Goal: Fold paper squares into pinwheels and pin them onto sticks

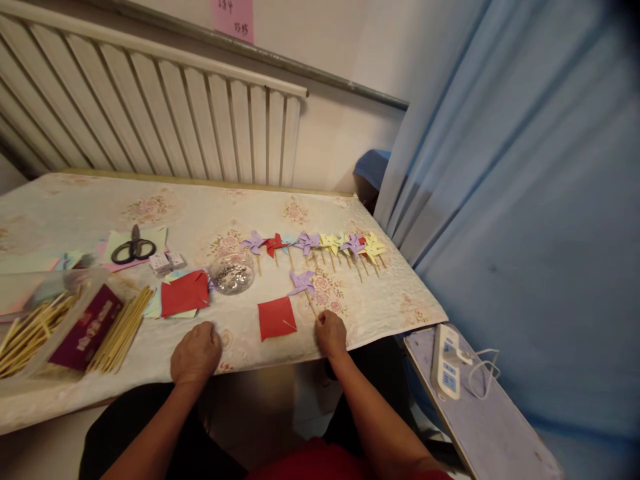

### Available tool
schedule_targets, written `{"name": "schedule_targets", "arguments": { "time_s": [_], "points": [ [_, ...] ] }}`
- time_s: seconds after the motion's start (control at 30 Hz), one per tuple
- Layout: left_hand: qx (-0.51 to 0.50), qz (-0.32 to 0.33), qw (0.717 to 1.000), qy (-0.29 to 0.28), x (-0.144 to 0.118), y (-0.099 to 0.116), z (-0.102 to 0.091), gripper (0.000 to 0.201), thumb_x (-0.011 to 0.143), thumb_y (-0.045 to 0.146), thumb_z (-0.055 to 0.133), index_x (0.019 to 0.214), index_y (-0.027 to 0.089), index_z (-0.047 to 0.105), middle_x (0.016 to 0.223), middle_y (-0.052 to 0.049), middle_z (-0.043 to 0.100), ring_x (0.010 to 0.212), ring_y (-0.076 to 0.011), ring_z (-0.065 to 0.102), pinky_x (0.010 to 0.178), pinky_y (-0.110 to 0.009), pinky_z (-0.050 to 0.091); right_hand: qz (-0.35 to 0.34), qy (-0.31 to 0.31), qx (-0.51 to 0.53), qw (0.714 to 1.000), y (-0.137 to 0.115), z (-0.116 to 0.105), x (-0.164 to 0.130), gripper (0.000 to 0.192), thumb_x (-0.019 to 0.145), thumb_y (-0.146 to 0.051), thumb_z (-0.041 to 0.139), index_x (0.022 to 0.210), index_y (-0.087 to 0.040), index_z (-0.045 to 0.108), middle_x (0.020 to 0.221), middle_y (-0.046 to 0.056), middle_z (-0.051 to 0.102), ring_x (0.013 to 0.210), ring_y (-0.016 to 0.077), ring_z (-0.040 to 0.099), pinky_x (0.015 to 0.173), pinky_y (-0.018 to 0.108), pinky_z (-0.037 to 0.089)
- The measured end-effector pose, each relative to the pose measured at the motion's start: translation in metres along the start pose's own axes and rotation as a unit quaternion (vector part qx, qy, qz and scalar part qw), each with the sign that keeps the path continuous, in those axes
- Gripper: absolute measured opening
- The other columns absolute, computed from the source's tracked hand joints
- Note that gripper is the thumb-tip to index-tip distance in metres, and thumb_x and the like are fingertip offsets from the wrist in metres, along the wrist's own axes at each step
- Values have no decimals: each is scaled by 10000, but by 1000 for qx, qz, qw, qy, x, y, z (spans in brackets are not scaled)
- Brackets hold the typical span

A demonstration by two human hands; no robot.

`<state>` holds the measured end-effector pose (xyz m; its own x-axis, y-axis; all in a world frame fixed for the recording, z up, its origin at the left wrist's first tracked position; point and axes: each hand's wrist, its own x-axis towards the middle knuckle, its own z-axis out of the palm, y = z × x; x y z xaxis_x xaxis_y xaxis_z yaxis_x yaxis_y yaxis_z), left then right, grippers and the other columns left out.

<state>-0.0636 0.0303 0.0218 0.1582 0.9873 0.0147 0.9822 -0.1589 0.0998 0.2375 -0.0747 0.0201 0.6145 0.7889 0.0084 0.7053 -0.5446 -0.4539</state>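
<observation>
My right hand [331,335] pinches the lower end of the wooden stick of a purple paper pinwheel [302,283] that lies on the table. My left hand [195,353] rests fingers curled on the table's near edge, holding nothing I can see. Between the hands lies a red paper square [277,318] with a thin stick on it. A row of finished pinwheels [320,244], purple, red and yellow, lies farther back.
A flowered cloth covers the table [210,213]. Left of the hands: red paper sheets [185,293], a clear round container [231,273], scissors [133,249], small boxes, a tray of wooden sticks [60,330]. A power strip [446,361] lies on a board at right. Radiator behind, blue curtain at right.
</observation>
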Motion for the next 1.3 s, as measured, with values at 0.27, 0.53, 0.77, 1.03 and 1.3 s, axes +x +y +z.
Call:
{"name": "schedule_targets", "arguments": {
  "time_s": [0.27,0.53,0.77,1.03,1.3],
  "points": [
    [-15,-12,1000,-6,1,0,0,366,993,297,312,1038,169,651,1107,-157,718,1002,-290,668,740,-381,423,-7,-4,11,1000,3,2,1,157,901,-137,576,914,-181,726,894,63,750,852,180,640,705,261,351],
    [-10,-4,1000,-7,3,-3,3,391,996,310,283,1062,165,640,1130,-163,709,1025,-301,667,773,-394,443,-17,13,26,999,7,7,2,165,899,-119,562,892,-179,715,899,55,744,845,170,635,713,259,352],
    [-12,-5,1000,-11,6,-3,3,386,999,310,281,1049,166,635,1142,-165,706,1034,-306,666,788,-398,447,-24,16,32,999,6,4,0,154,906,-122,565,870,-180,703,899,53,738,845,169,630,717,261,351],
    [-13,-18,999,-23,6,-2,2,403,1005,340,265,1022,185,636,1127,-156,706,995,-302,670,727,-383,443,-16,22,31,999,7,6,1,169,894,-111,557,864,-194,700,887,53,728,843,175,626,713,259,357],
    [-14,-10,1000,-17,6,-2,3,391,1006,329,264,1001,187,628,1133,-159,701,1016,-300,664,746,-388,440,-14,17,38,999,8,7,2,154,898,-124,568,878,-189,706,893,52,727,838,171,621,711,260,356]
  ]
}}
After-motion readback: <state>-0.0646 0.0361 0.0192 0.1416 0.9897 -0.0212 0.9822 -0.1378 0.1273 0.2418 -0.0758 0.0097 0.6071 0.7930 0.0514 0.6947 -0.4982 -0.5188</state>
